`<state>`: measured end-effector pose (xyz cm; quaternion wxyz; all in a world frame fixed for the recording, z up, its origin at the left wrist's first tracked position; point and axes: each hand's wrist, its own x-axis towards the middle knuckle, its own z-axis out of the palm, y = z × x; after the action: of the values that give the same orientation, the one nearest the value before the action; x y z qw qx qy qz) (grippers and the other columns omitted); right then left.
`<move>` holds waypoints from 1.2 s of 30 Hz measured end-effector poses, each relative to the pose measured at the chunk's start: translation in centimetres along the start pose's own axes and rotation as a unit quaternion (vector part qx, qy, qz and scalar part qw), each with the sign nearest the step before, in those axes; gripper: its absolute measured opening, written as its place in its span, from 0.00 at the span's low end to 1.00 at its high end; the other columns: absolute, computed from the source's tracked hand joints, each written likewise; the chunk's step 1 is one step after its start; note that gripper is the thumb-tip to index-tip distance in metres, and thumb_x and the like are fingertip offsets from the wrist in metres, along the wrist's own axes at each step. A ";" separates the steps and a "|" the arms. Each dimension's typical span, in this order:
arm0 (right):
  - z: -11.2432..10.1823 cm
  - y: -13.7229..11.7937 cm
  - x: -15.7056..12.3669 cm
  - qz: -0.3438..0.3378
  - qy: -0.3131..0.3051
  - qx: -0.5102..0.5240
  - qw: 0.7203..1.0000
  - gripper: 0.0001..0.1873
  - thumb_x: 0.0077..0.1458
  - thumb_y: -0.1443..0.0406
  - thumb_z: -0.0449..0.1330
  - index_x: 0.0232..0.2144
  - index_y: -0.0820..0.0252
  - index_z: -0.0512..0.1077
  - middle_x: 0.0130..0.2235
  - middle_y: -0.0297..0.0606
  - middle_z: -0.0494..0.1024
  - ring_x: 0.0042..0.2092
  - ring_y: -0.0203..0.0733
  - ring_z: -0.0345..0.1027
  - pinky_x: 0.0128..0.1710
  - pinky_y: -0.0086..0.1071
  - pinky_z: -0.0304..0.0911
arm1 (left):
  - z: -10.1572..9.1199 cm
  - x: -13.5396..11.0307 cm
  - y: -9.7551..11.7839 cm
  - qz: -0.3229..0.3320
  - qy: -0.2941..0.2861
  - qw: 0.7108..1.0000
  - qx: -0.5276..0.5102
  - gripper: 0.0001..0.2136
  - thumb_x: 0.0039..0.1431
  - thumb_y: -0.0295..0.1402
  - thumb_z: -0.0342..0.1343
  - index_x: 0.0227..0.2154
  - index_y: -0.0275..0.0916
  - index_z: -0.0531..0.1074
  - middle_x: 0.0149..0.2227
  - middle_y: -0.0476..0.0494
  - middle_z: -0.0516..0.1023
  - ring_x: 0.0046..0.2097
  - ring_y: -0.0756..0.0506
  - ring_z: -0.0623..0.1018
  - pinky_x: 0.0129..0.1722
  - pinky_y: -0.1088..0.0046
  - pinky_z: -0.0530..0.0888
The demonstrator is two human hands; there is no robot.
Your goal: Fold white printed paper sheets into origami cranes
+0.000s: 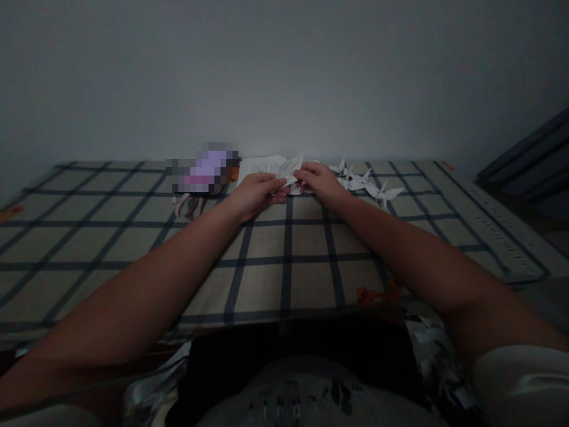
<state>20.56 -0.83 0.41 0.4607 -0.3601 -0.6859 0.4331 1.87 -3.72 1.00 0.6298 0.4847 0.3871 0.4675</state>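
Both my arms stretch forward over a checked cloth (pixel 284 255). My left hand (pixel 255 194) and my right hand (pixel 316 181) meet at a small folded piece of white paper (pixel 291 168), each pinching one side of it with closed fingers. The paper's pointed tip sticks up between the hands. Under it lies a white sheet with printed text (pixel 262 165).
Several folded white paper cranes (pixel 368 185) lie to the right of my right hand. A blurred purple object (pixel 203 169) sits left of the sheet, with a pale strap (pixel 189 204) in front of it. A plain wall rises behind. Small orange scraps (pixel 376 292) lie near my lap.
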 end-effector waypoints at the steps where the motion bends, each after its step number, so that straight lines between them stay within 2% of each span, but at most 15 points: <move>1: 0.0 0.0 0.0 -0.002 -0.003 0.000 1.000 0.11 0.54 0.57 0.62 0.30 0.60 0.70 0.27 0.30 0.72 0.27 0.31 0.64 0.27 0.26 0.62 | 0.0 0.0 0.0 0.000 -0.002 1.000 0.003 0.04 0.53 0.27 0.65 0.29 0.31 0.76 0.27 0.43 0.78 0.28 0.53 0.77 0.32 0.77 0.76; 6: 0.0 -0.6 -0.3 -0.011 -0.002 -0.019 1.000 0.11 0.52 0.59 0.64 0.30 0.62 0.71 0.27 0.32 0.73 0.27 0.31 0.63 0.28 0.27 0.61 | 0.2 0.0 -0.2 0.000 -0.010 1.000 0.022 0.04 0.53 0.27 0.64 0.28 0.32 0.76 0.27 0.43 0.78 0.27 0.53 0.76 0.30 0.79 0.74; 9: 0.1 -0.8 -0.3 -0.015 0.031 -0.030 0.999 0.10 0.53 0.59 0.63 0.30 0.61 0.71 0.27 0.32 0.72 0.28 0.32 0.63 0.30 0.28 0.61 | 0.5 -0.2 0.0 -0.010 -0.003 1.000 0.012 0.06 0.54 0.31 0.64 0.29 0.33 0.76 0.28 0.43 0.79 0.28 0.52 0.77 0.31 0.77 0.76; 13: 0.0 -0.9 -0.1 -0.013 0.077 -0.029 0.997 0.11 0.54 0.58 0.62 0.29 0.60 0.70 0.26 0.31 0.71 0.29 0.33 0.62 0.30 0.28 0.60 | 0.4 -0.2 0.2 -0.023 -0.024 0.999 -0.008 0.08 0.55 0.34 0.64 0.31 0.32 0.77 0.28 0.43 0.79 0.28 0.51 0.77 0.31 0.76 0.76; 20: 0.1 -0.7 0.0 0.000 0.106 -0.013 0.994 0.10 0.54 0.59 0.62 0.27 0.60 0.69 0.24 0.30 0.68 0.28 0.33 0.62 0.30 0.28 0.60 | 0.2 0.0 -0.1 -0.006 -0.038 0.999 0.006 0.09 0.55 0.34 0.64 0.26 0.34 0.76 0.24 0.46 0.76 0.24 0.54 0.73 0.27 0.79 0.72; 26: 0.0 -0.1 0.2 -0.009 0.101 -0.016 0.995 0.12 0.54 0.58 0.61 0.26 0.59 0.67 0.23 0.29 0.67 0.26 0.32 0.60 0.28 0.28 0.57 | 0.1 -0.2 -0.1 0.020 -0.039 0.997 0.062 0.10 0.55 0.37 0.63 0.25 0.35 0.77 0.24 0.44 0.77 0.24 0.53 0.71 0.29 0.76 0.71; 29: -0.1 0.2 0.2 -0.029 0.088 -0.042 0.995 0.14 0.54 0.57 0.62 0.24 0.59 0.66 0.22 0.29 0.66 0.26 0.32 0.59 0.27 0.28 0.56 | -0.1 -0.1 -0.3 0.039 -0.034 0.991 0.120 0.10 0.56 0.37 0.61 0.29 0.34 0.79 0.26 0.42 0.79 0.26 0.50 0.74 0.31 0.74 0.73; 32: -0.2 0.4 0.2 -0.043 0.060 -0.047 0.996 0.14 0.54 0.56 0.62 0.24 0.60 0.67 0.23 0.30 0.67 0.26 0.32 0.59 0.27 0.28 0.55 | -0.2 -0.2 -0.3 0.053 -0.020 0.989 0.138 0.10 0.56 0.36 0.59 0.29 0.34 0.79 0.30 0.41 0.80 0.30 0.48 0.77 0.34 0.72 0.74; 36: -0.1 0.6 0.2 -0.047 0.023 -0.042 0.998 0.13 0.53 0.56 0.62 0.29 0.61 0.71 0.25 0.31 0.70 0.27 0.32 0.61 0.28 0.28 0.55 | -0.1 -0.5 0.0 0.100 -0.011 0.976 0.195 0.13 0.52 0.42 0.64 0.26 0.35 0.77 0.27 0.45 0.77 0.28 0.51 0.74 0.30 0.76 0.70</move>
<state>20.65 -0.45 -0.09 0.4804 -0.3564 -0.7088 0.3740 1.62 -4.16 0.97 0.4778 0.6391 0.4135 0.4384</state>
